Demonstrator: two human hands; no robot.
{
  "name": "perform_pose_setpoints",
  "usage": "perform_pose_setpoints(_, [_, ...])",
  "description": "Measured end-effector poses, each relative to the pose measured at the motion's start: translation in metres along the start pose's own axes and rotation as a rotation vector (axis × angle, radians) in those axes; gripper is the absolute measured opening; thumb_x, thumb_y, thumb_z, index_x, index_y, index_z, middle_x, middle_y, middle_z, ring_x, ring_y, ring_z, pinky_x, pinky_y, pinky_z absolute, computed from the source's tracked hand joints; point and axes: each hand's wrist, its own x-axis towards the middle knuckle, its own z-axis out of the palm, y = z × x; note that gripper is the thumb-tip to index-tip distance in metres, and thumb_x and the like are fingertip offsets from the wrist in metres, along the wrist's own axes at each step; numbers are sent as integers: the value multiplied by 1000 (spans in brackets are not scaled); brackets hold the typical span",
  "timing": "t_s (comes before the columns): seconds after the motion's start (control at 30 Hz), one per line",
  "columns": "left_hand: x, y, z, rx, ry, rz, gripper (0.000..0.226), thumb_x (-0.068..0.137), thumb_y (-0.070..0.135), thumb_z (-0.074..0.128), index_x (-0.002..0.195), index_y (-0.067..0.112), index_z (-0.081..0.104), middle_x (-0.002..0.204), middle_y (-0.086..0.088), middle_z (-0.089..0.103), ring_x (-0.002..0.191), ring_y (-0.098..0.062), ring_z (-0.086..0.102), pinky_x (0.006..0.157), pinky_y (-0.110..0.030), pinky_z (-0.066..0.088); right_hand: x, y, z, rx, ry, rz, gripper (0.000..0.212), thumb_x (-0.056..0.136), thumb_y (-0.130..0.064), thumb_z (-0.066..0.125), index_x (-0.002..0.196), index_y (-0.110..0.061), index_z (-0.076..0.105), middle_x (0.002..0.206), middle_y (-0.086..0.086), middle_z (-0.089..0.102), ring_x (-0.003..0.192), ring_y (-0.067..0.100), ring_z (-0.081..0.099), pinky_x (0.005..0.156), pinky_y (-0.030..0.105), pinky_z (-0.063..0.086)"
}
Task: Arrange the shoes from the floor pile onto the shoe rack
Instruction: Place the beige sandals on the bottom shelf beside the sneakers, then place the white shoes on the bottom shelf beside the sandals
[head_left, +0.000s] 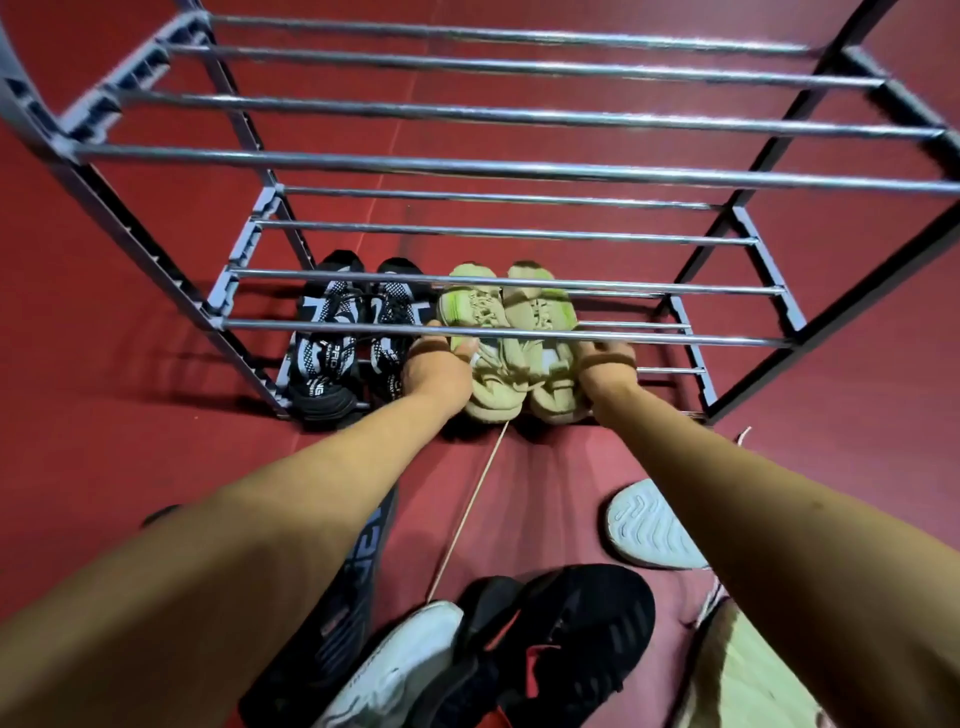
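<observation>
Tan pair (511, 358) sits on the rack's (467, 169) bottom tier, toes toward the back, heels hanging just past the front bar. Left hand (439, 364) presses flat against the outer side of the left tan shoe, fingers curled up along it under the bar. Right hand (605, 366) cups the outer side of the right tan shoe. Both hands squeeze the pair together, neither one closed around a shoe.

Risks, as I judge them:
- Heels overhang the front bar; letting go early could tip the pair off onto the floor (104, 291).
- Pushing further left could shove the tan pair into the black-white pair (353, 338), which sits just beside it and touches the left hand.
- Wrists are under the second tier's front bar; lifting straight up would knock it.
- A long tan lace (467, 514) trails from the pair back to the pile; it could snag and drag a shoe out.

Counts:
- Rack tiers seen: three, each of four bars.
- Shoes on rack: four, two pairs, all bottom tier.
- Floor pile near the person: one white sole-up shoe (649, 525), one white shoe (395, 670), one black-red shoe (566, 634), one dark shoe (332, 613) partly under the left arm. More may be hidden at the frame edge.
- Hands: two.
</observation>
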Motion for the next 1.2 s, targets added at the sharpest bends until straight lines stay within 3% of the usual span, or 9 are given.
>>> perform_pose_setpoints(0.13, [-15,-15,7,240,65,257,43,104,42,43,123,6,57,126,-21,62,116,-40,57,93,-41,45,-14,22,-17,12,-135,-46,26,91,-41,55,98,-21,70,87,-8,72,81,9,68,78,27,54])
perform_pose_setpoints(0.27, [-37,-50,9,520,82,514,70,88,65,55,137,15,46,127,-8,55,122,-30,44,104,-42,36,-32,44,-42,-152,-193,-161,92,68,-58,80,144,-19,45,130,-3,60,101,8,65,87,18,51])
perform_pose_setpoints(0.37, [-33,-60,5,619,12,573,88,83,60,67,153,23,29,139,-4,49,131,-26,37,112,-38,30,-37,55,-45,-556,-223,-357,124,52,-69,87,154,-25,32,134,6,59,123,24,57,104,41,48])
perform_pose_setpoints(0.47, [-25,-48,3,513,-21,535,75,85,49,72,148,22,42,139,-8,53,131,-29,42,108,-39,36,-41,44,-31,-559,-198,-399,107,63,-42,91,154,-22,39,124,9,67,119,27,60,98,35,49])
perform_pose_setpoints(0.63, [-15,-45,-7,447,-85,493,30,93,22,67,119,10,57,112,-15,66,114,-36,59,90,-45,50,-52,41,-23,-463,-127,-364,90,71,-28,90,148,-13,47,120,7,66,114,24,62,93,27,46])
perform_pose_setpoints(0.7, [-18,-39,-2,606,-90,488,36,91,22,59,125,11,53,123,-16,63,132,-35,47,101,-46,46,-55,42,-21,-489,-121,-377,84,71,-27,89,143,-12,48,122,10,65,115,28,61,93,31,46])
perform_pose_setpoints(0.83, [-28,-28,15,815,-110,459,94,81,67,61,154,20,25,154,-21,36,151,-38,13,118,-44,22,-60,40,-18,-525,-89,-397,73,69,-32,89,127,-14,50,114,12,63,109,32,59,89,40,50])
perform_pose_setpoints(1.07, [-2,-42,9,912,27,502,70,86,64,58,144,27,41,158,-4,32,142,-34,33,110,-45,26,-56,45,-21,-602,-122,-476,67,75,-40,83,130,-14,54,109,12,66,105,34,59,86,43,48])
perform_pose_setpoints(1.2, [-5,-39,18,898,-21,457,65,91,52,56,146,18,44,158,-8,37,148,-30,26,117,-46,22,-51,46,-46,-507,-314,-483,70,84,-29,77,145,-14,47,132,8,66,121,29,61,101,39,49])
